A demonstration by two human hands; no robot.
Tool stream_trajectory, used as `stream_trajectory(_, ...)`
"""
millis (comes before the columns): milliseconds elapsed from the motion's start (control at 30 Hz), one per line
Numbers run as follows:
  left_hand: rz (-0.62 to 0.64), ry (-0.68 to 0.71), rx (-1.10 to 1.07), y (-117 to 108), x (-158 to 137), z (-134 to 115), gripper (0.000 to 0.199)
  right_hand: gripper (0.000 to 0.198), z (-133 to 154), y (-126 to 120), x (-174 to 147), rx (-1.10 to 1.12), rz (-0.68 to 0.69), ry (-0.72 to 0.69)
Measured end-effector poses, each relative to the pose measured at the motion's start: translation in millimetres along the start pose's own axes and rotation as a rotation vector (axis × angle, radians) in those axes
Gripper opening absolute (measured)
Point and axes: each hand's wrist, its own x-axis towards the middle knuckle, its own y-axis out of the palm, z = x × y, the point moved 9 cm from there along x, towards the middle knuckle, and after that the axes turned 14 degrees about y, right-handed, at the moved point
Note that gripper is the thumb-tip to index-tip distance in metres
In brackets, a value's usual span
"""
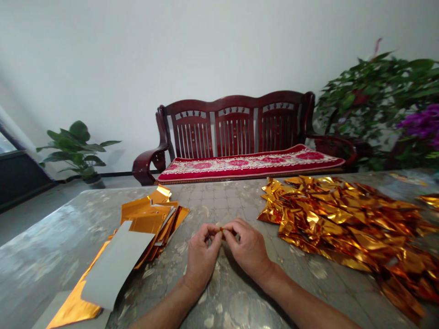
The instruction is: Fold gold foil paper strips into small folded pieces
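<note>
My left hand [203,246] and my right hand [247,244] meet over the middle of the table. Thumb and forefinger of each are pinched together around a small piece of gold foil paper [221,229], mostly hidden by the fingertips. Left of my hands lies a loose stack of gold foil paper sheets [144,223], some turned grey side up, like the grey sheet [116,265] nearest me. On the right is a large heap of folded gold foil pieces [329,219], shiny and pointed.
A table [192,196] with a patterned covering spans the foreground. Behind it stands a dark red wooden bench [236,125] with a red floral cushion [250,163]. A potted plant [80,148] is on the floor at left; leafy plants [370,98] and purple flowers [421,123] are at right.
</note>
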Motion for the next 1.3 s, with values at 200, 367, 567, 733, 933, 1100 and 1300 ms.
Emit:
stream_trajectory(200, 0.004, 0.01, -0.042, -0.4, -0.3, -3.7, 0.013, 0.012, 13.0, -3.2, -3.6, -0.135, -0.05, -0.172)
stream_trajectory(367, 0.027, 0.026, -0.011, -1.9, 0.7, -6.4, 0.014, 0.013, 15.3, -2.6, -2.5, -0.141, -0.016, -0.18)
stream_trajectory(567, 0.045, 0.106, 0.094, -5.1, -0.9, -11.5, 0.015, 0.011, 18.6, -3.9, -2.1, -0.095, -0.019, -0.161)
stream_trajectory(733, 0.04, 0.138, 0.123, -8.2, -1.0, -13.0, 0.016, 0.016, 18.8, -2.8, -2.2, -0.011, 0.016, -0.201)
stream_trajectory(933, 0.035, 0.118, 0.179, -7.6, -1.3, -8.4, 0.015, 0.022, 12.1, -2.5, 0.8, 0.066, 0.046, -0.162)
stream_trajectory(1100, 0.099, 0.101, 0.154, -1.8, 0.6, -1.0, 0.019, 0.017, 3.4, 0.7, 5.3, 0.165, 0.08, -0.106)
stream_trajectory(1300, 0.012, 0.047, 0.249, -21.3, 11.1, 4.1, 0.028, 0.014, -20.4, -13.5, 18.6, 0.318, -0.037, -0.036)
